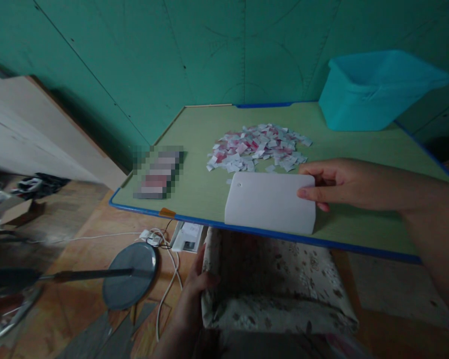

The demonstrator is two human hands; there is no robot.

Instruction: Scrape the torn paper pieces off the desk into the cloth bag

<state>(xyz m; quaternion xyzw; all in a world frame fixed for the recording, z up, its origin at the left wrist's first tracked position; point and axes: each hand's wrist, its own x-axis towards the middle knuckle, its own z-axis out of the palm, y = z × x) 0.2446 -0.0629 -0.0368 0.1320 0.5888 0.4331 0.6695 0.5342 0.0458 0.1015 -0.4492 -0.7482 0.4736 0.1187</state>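
In my right hand [333, 185] is a white plastic scraper [267, 204], pinched at its right end between thumb and fingers. Its lower edge lies along the table's front edge, and a small hole shows in its upper left corner. Just behind it spreads a heap of small white and pink paper scraps [256, 144]. Below the tabletop, my left hand [200, 286] grips the left side of a flower-patterned fabric box [284, 309]. The inside of the box is dark, and the tabletop hides its far part.
The green tabletop [194, 129] has a blue rim. A turquoise bin [366, 99] stands at its back right, and a blurred-out phone-shaped object [159, 174] lies at left. On the floor are a round grey base [130, 289] with a pole, and white cables [164, 299].
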